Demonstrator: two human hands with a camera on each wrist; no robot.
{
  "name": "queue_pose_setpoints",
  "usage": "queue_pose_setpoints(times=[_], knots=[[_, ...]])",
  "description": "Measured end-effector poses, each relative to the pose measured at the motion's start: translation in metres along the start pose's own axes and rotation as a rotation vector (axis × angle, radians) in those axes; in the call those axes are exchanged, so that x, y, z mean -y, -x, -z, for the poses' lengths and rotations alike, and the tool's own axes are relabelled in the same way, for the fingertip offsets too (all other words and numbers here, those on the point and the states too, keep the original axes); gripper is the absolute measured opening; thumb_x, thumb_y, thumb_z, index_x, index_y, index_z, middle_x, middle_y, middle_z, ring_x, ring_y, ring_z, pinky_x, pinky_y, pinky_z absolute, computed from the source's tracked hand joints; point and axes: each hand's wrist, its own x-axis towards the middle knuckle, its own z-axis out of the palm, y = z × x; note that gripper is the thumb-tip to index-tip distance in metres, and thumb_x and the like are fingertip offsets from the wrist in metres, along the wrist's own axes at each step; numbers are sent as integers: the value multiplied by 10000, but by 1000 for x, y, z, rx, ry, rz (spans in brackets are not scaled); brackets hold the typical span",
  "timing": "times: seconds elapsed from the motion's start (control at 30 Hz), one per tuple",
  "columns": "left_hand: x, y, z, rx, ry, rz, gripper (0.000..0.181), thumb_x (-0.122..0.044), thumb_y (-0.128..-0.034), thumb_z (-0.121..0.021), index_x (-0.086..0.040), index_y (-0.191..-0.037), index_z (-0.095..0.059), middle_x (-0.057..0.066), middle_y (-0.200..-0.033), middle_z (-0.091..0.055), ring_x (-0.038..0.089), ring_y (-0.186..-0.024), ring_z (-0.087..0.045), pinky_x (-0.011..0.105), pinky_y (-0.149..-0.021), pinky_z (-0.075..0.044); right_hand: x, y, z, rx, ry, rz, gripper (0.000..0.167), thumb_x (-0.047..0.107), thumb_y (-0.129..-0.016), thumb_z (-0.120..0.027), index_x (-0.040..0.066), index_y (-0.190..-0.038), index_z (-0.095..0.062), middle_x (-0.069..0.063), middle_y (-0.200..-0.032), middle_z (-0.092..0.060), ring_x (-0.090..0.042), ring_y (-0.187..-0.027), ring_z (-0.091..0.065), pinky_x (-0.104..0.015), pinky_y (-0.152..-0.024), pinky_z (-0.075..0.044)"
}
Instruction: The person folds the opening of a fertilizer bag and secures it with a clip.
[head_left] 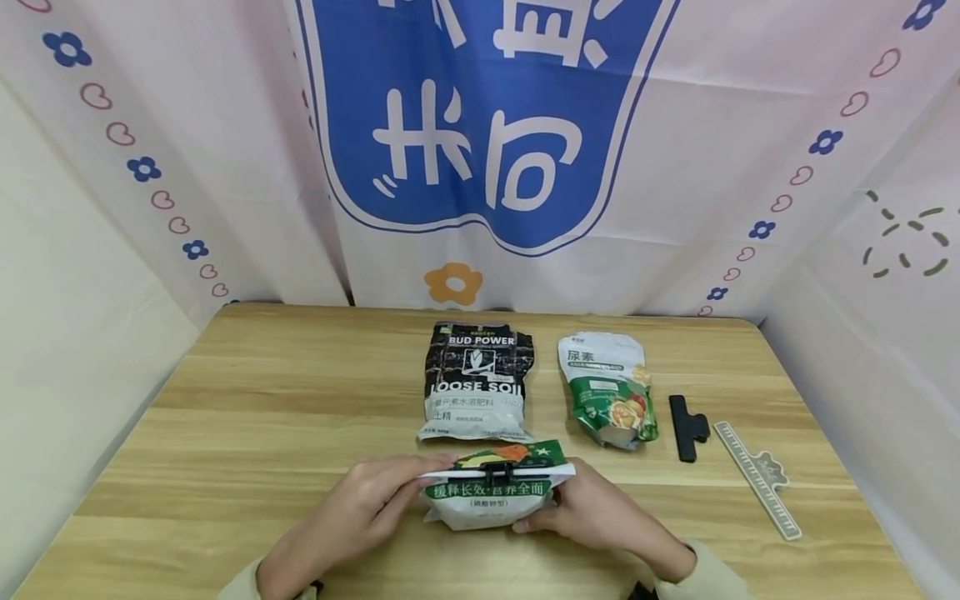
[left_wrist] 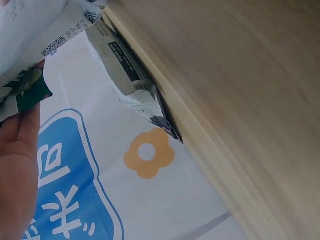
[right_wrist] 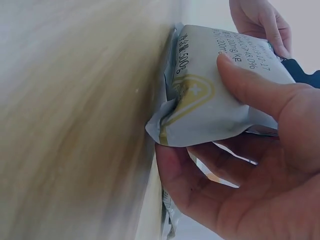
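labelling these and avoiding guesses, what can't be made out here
Head view: fingers of the right hand, mostly hidden behind the clipped bag.
Head view: fine print on the green-and-white pouch, too small to read.
Left wrist view: part of the left hand, cut off by the left edge.
Right wrist view: part of the black clip on the clipped bag, cut off by the right edge.

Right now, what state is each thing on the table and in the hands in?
White-and-green plastic pouch: held between both hands.
Black plastic clip on its top: attached; tightness unclear.
Black-and-white LOOSE SOIL bag: lying face up.
White-and-green pouch printed with food: lying face up.
Loose black plastic clip: clamping nothing.
Pale ruler-shaped clip: clamping nothing.
Left hand: holding the held pouch's left end.
Right hand: gripping its right side.
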Motion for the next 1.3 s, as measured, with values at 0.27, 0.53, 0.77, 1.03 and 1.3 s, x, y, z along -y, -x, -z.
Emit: queue_pose_setpoints(times=[0.27,0.53,0.77,1.03,1.3], knots=[[-1,-2,3,-120,33,4,338,58,-985,-636,-75,-1283,-726,98,-1168,-807,74,-872,-769,88,-848,-598,10,-3,0,0,-23,46,612,370,-867,-864,379,-1418,-596,179,-1426,-643,-37,-1225,-608,-302,-1124,-516],[5,-1,15,-201,43,72,396,195,-847,-684,-58,-1139,-770,128,-1040,-821,142,-994,-801,138,-913,-611,25,-11,-3,-27,-28,97,640,375,-873,-856,425,-1440,-563,218,-1435,-631,-29,-1265,-603,-302,-1144,-505],[6,0,28,-271,28,214,307,190,-858,-693,-39,-1045,-776,117,-941,-815,14,-780,-734,104,-662,-598,36,-21,-11,-13,-76,63,520,385,-900,-836,296,-1374,-643,136,-1309,-727,-4,-1106,-660,-236,-1026,-555],[11,-6,44,-345,29,423,216,115,-935,-683,-61,-1012,-781,42,-782,-745,-1,-554,-527,137,-439,-434,46,-38,-19,-60,-59,100,622,383,-915,-819,276,-1467,-554,109,-1390,-675,-55,-1249,-629,-331,-1162,-506],[21,-7,60,-315,20,713,119,-74,-1006,-698,-77,-1080,-791,13,-777,-717,34,-550,-520,206,-423,-440,58,-58,-27,-45,-108,58,285,395,-942,-790,198,-1146,-759,105,-971,-769,-13,-749,-616,-190,-688,-539]])
